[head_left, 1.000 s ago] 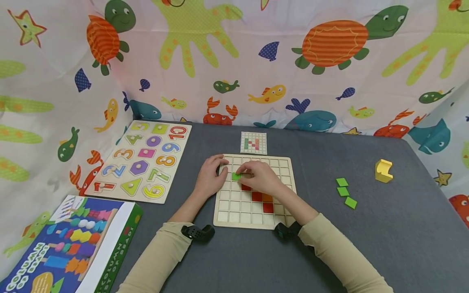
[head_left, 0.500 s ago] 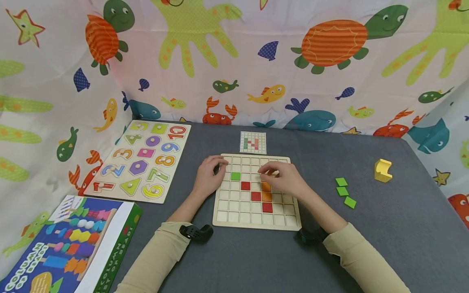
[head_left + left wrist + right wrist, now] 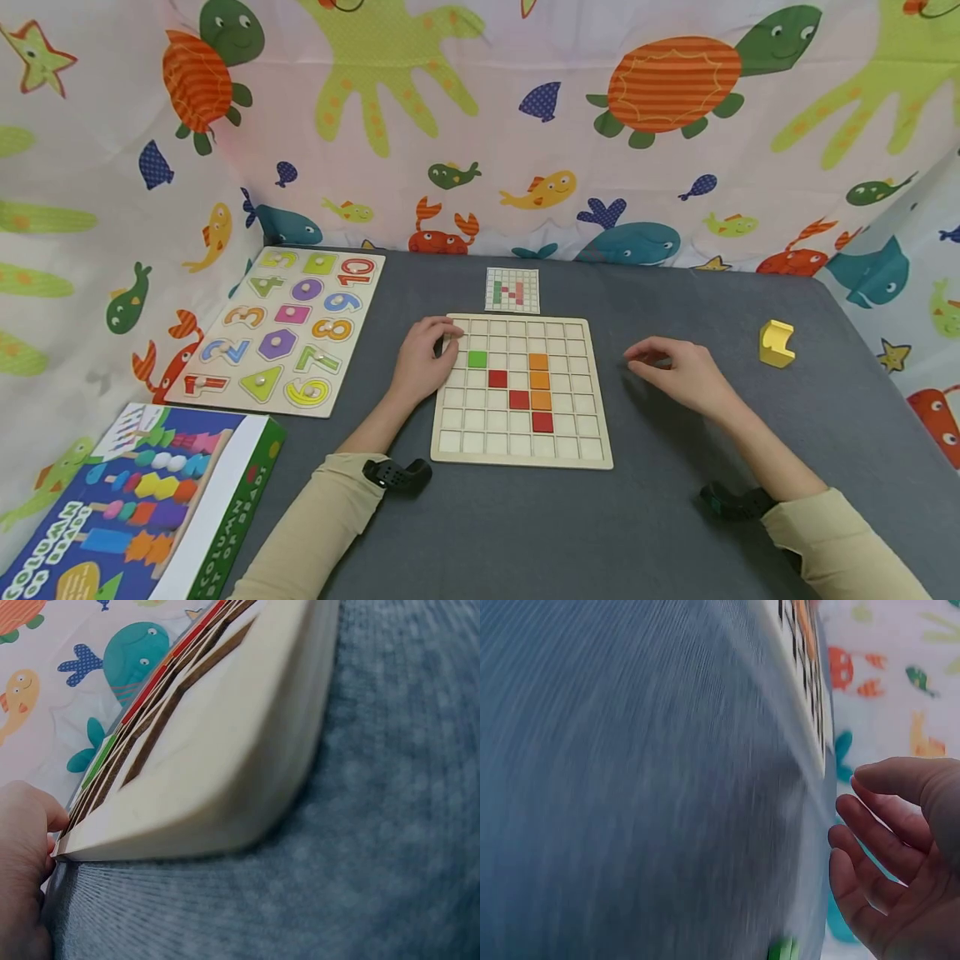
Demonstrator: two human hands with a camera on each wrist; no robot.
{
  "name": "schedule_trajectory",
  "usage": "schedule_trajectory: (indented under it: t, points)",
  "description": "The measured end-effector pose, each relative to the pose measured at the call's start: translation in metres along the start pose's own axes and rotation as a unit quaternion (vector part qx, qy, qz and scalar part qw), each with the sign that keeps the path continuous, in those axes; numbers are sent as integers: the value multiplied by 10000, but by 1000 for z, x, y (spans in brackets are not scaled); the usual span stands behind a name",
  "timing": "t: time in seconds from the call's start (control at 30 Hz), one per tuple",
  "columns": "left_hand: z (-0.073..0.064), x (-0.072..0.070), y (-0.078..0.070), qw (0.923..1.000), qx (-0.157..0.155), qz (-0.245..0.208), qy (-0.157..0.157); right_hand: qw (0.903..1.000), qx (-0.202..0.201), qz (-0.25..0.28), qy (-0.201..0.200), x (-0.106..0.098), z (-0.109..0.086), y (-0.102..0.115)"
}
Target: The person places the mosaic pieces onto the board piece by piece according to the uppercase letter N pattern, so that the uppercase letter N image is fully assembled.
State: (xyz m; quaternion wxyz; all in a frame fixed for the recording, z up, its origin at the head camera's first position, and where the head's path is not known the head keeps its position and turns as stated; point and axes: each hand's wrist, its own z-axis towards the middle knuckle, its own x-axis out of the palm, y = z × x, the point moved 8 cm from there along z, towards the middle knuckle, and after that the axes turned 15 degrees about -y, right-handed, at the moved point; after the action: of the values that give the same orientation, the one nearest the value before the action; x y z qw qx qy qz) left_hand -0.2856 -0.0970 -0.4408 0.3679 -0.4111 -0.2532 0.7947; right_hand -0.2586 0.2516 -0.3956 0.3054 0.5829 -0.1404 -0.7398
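My left hand [image 3: 422,363] holds the left edge of a wooden grid board [image 3: 453,451] near its far corner. In the left wrist view the thumb and a fingertip meet the board's rim [image 3: 225,817]. One green tile [image 3: 477,359], red tiles [image 3: 519,400] and orange tiles [image 3: 540,381] sit in its cells. Right of the board, my right hand [image 3: 678,375] hovers above the table with relaxed fingers and nothing in them. Loose green tiles [image 3: 783,949] show at the bottom of the right wrist view; the hand hides them in the head view.
Behind the board lies a small pattern card [image 3: 512,290]. A number and shape puzzle [image 3: 281,343] and a blue box [image 3: 142,500] lie at the left. A yellow block [image 3: 776,343] stands at the right. Printed cloth [image 3: 480,125] closes off the back and sides.
My right hand has left the green tile in its cell and moved right, off the board to above the loose green tiles. The left hand stays at the board's edge.
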Motion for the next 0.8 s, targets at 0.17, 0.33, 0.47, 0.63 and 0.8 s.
schedule_trajectory:
  t: [0.17, 0.33, 0.47, 0.63, 0.8]
  points:
    - [1, 0, 0, 10000, 30, 23, -5, 9992, 33, -384, -132, -24, -6, -25]
    - [0, -1, 0, 9999, 92, -27, -56, 9979, 11, -577, -284, -38, -11, -44]
    - [0, -1, 0, 9999, 100, -15, -76, 9978, 98, -607, -253, -42, -13, -56]
    - [0, -2, -3, 9999, 103, -27, -80, 9975, 317, -628, -64, -40, -12, -67]
    - [0, -3, -4, 9999, 100, -49, -96, 9971, 456, -615, 4, -33, -11, -69]
